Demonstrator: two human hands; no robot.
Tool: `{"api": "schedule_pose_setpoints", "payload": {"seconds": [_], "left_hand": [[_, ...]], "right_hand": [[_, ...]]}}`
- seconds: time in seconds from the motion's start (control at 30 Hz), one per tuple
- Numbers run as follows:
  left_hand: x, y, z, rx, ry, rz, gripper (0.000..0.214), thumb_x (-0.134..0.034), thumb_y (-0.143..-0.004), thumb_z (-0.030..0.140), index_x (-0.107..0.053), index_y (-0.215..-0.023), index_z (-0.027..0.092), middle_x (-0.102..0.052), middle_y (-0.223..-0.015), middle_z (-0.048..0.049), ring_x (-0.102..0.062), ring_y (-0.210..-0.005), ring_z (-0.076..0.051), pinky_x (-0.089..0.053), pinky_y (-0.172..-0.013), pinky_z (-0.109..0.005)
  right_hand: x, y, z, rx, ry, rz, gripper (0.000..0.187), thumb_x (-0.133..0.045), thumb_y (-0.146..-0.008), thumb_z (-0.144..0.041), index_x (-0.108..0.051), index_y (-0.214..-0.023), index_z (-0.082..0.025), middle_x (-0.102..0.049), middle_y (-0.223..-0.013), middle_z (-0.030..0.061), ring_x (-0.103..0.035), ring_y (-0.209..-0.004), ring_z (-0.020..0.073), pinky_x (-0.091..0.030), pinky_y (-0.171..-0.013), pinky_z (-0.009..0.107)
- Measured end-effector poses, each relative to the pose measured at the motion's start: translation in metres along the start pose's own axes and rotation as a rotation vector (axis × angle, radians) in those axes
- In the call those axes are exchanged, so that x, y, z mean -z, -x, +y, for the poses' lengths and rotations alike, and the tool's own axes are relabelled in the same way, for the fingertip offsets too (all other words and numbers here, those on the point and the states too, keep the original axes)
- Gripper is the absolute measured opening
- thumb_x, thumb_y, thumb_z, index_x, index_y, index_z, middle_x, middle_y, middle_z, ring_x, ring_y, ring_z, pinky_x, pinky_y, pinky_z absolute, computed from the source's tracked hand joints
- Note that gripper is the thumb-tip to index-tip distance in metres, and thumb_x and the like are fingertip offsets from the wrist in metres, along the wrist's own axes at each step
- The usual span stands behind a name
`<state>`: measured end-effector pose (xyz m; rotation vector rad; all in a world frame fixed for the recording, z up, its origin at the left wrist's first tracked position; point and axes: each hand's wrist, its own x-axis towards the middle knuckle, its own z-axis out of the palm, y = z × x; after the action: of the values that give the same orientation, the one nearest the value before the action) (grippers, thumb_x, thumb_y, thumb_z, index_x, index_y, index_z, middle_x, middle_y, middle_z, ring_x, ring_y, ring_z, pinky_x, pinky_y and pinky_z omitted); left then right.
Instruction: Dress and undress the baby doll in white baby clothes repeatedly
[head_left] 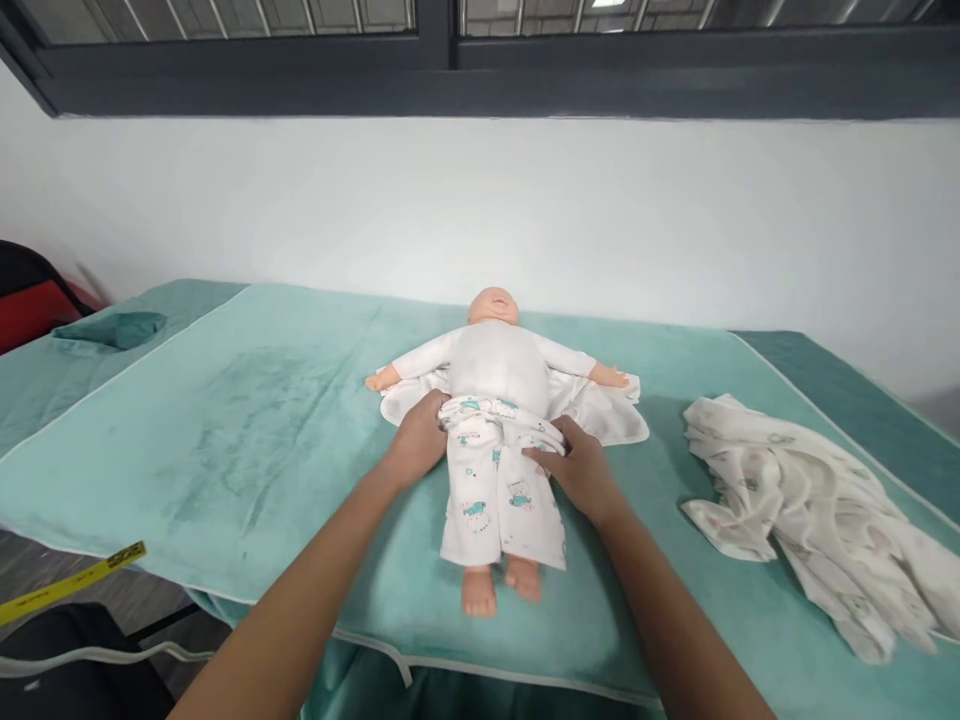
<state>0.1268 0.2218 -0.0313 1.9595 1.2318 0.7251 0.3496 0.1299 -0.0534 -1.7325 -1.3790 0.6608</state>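
Note:
A baby doll (499, 360) lies on its back, head toward the wall, arms spread and bare feet toward me. White printed pants (480, 490) with teal animal figures cover its legs, the waistband bunched around its hips. My left hand (421, 435) grips the waistband at the left side, fingertips partly hidden by the cloth. On the right side my right hand (577, 465) pinches the pants between thumb and fingers. An open white shirt (600, 410) is spread out beneath the doll's torso and arms.
A crumpled white printed cloth (810, 510) lies at the right on the green table cover (225, 430). A yellow strap (71, 582) and a pale cable (105, 655) are at the lower left. A red and black item (34, 300) stands at the far left. Behind is a wall (480, 200).

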Motion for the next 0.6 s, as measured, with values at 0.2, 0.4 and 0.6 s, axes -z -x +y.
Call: {"api": "schedule_pose_setpoints", "payload": {"seconds": [0.2,0.4,0.6], "left_hand": [[-0.015,-0.002,0.004,0.091,0.08,0.158,0.008,-0.051,-0.079,0.028,-0.052,-0.081,0.021,-0.066,-0.083,-0.0017,-0.058,-0.082,-0.02,-0.047,-0.071,-0.031],[0.01,0.029,-0.004,0.022,0.217,-0.182,0.057,-0.069,-0.068,0.029,-0.048,-0.121,0.018,-0.063,-0.118,-0.0075,-0.059,-0.109,-0.026,-0.049,-0.089,-0.036],[0.023,0.044,-0.008,-0.05,0.155,-0.258,0.059,-0.07,-0.069,0.027,-0.051,-0.125,0.022,-0.058,-0.129,-0.0051,-0.054,-0.118,-0.025,-0.043,-0.099,-0.035]], "right_hand": [[-0.01,0.004,-0.005,-0.064,-0.094,0.181,0.016,-0.059,-0.075,-0.037,-0.051,-0.079,-0.024,-0.057,-0.07,-0.0026,-0.052,-0.072,0.0203,-0.041,-0.064,0.031],[0.0,0.03,-0.007,-0.017,-0.191,-0.12,0.045,-0.072,-0.071,-0.048,-0.056,-0.104,-0.021,-0.063,-0.095,0.0013,-0.057,-0.089,0.0215,-0.046,-0.075,0.032],[0.0,0.039,-0.001,-0.039,-0.101,-0.132,0.035,-0.07,-0.075,-0.051,-0.057,-0.083,-0.019,-0.055,-0.075,-0.003,-0.049,-0.073,0.0162,-0.038,-0.065,0.027]]}}
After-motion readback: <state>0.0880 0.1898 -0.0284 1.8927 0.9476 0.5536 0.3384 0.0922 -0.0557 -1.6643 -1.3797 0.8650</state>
